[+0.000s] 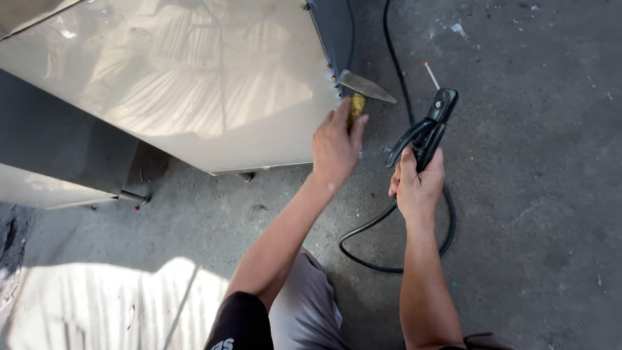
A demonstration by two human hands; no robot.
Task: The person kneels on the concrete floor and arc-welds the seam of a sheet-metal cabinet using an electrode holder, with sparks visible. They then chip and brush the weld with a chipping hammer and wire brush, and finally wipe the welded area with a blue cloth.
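Observation:
My left hand [335, 146] grips the yellow handle of a chipping hammer [365, 87]. Its flat metal head rests against the right edge of a large shiny metal cabinet [194, 78]. My right hand [418, 185] holds a black welding electrode holder [431, 126] upright, to the right of the hammer. A thin welding rod [432, 76] sticks up from its jaws. The holder's black cable [389, 223] loops on the ground below my hand.
Rough grey concrete floor [531, 194] spreads to the right and below. A second black cable [395, 58] runs up along the cabinet's dark side. The cabinet stands on small feet [133, 196]. A bright sunlit patch [103, 304] lies at lower left.

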